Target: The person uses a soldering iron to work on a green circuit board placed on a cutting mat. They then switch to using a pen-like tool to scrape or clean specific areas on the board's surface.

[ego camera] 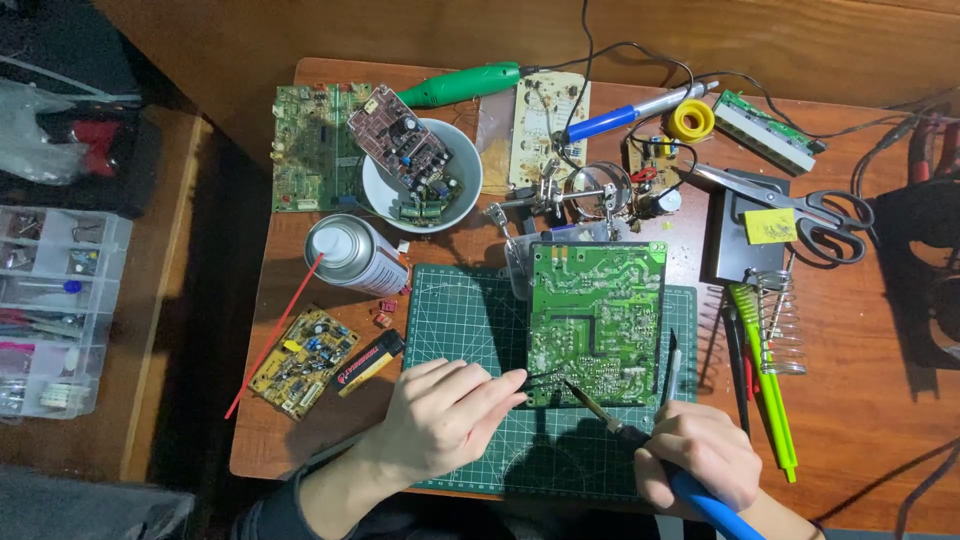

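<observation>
a view from above of a cluttered wooden workbench (860, 400) with a green cutting mat (455, 320) in the middle. a green circuit board (595, 320) lies solder-side up on the mat, towards its right half.

the person's left hand (445, 415) rests on the mat just left of the board's lower edge, fingers pinched together on thin dark tweezers (535, 380) whose tips touch the board's bottom left area. the right hand (700, 455) is closed around the blue handle of a soldering iron (620, 425) – its metal tip angles up and left, meeting the board's lower edge close to the tweezer tips. the two hands are apart, one at each side of that spot.

around the mat: a white bowl (380, 190) holding a small circuit board and loose parts, a spray can (355, 255) lying on its side with a thin red straw, a yellow circuit board (303, 362), and another green board at the upper left. a helping-hands clamp with a magnifier (600, 190) stands just above the main board. to the right lie scissors (800, 215), a coiled iron stand (782, 320), a roll of yellow tape (690, 120) and a lime-green tool (765, 385). a clear parts organiser (55, 310) sits far left.
</observation>
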